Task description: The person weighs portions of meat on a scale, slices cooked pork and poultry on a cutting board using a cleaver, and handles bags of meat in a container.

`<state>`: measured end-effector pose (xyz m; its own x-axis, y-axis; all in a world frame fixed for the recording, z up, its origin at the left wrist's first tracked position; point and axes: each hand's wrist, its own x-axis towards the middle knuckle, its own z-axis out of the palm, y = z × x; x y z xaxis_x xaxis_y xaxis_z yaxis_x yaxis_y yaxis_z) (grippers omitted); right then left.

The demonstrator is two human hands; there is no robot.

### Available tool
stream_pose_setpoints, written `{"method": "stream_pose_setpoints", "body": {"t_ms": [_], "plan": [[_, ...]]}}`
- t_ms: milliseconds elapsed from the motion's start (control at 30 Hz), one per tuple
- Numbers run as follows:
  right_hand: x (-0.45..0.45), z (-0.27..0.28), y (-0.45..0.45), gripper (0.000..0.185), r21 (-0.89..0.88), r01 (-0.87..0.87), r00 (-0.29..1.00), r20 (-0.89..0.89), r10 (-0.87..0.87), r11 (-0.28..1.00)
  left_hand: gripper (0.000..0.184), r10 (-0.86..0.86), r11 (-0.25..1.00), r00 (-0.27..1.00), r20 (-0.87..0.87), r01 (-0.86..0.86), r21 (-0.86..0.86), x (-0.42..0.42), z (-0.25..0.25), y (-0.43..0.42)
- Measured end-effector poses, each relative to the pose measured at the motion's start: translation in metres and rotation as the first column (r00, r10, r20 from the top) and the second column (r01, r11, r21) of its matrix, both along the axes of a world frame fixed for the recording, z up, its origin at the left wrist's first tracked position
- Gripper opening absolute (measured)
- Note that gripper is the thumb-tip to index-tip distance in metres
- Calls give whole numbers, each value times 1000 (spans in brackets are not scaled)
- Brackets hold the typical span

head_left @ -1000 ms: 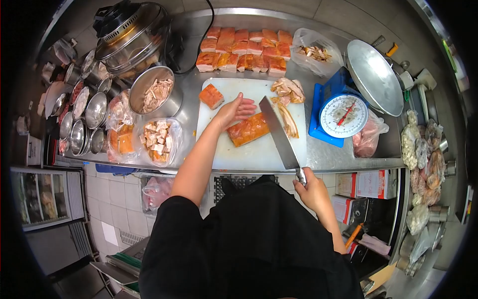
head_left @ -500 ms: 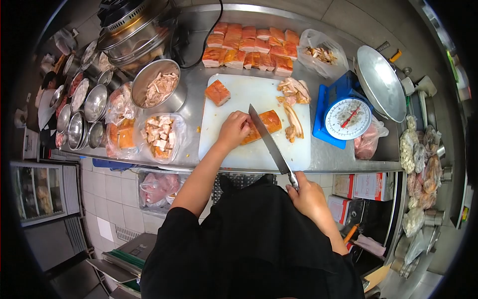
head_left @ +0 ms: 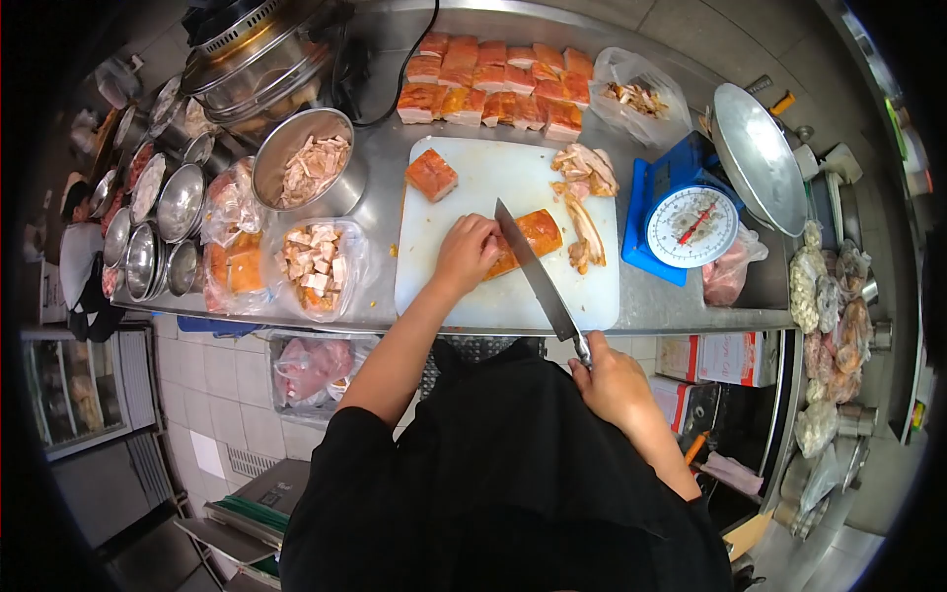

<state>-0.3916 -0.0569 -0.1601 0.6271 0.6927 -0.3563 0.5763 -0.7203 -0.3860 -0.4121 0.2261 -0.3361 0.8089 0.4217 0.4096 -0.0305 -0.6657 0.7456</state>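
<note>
My right hand [head_left: 607,377] is closed round the handle of a large knife [head_left: 541,281]. The blade lies across a long piece of roasted meat [head_left: 536,233] on the white cutting board [head_left: 434,296]. With fingers curled, my left hand [head_left: 468,249] holds the left end of that piece, which it partly covers. A square chunk of meat [head_left: 431,176] sits at the board's upper left. On the right side of the board are a pile of cut meat [head_left: 584,170] and a long strip [head_left: 585,233].
Rows of meat blocks [head_left: 493,79] lie behind the board, beside a plastic bag [head_left: 639,97]. A blue scale [head_left: 681,212] stands right. To the left are a steel pot [head_left: 306,163] and a bag of diced meat [head_left: 316,268]. Another person [head_left: 87,276] is at far left.
My left hand has gone from open above the meat to curled on its left end. The knife blade has moved left onto the piece. The person at far left has come further into view.
</note>
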Motion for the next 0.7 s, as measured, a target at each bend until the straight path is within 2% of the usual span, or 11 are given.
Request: {"method": "stream_pose_setpoints", "body": {"t_ms": [67, 133, 300, 500, 633, 700], "plan": [[1, 5, 4, 33, -22, -12, 1000, 18, 12, 1000, 17, 12, 1000, 1000, 18, -12, 7, -2, -3, -6], [1, 15, 10, 33, -49, -19, 999, 30, 20, 999, 17, 94, 988, 989, 116, -107, 111, -3, -12, -12], [13, 39, 39, 32, -165, -72, 997, -38, 66, 984, 19, 89, 987, 990, 105, -102, 127, -2, -14, -12], [25, 32, 65, 31, -181, -140, 988, -81, 127, 973, 24, 78, 983, 993, 89, -92, 158, 0, -18, -7], [30, 43, 62, 32, -189, -112, 989, -116, 91, 976, 17, 73, 991, 991, 112, -85, 103, 1, -16, -8], [33, 52, 62, 33, -266, -44, 978, -206, -12, 963, 18, 70, 988, 991, 116, -85, 126, -1, -10, -11]]}}
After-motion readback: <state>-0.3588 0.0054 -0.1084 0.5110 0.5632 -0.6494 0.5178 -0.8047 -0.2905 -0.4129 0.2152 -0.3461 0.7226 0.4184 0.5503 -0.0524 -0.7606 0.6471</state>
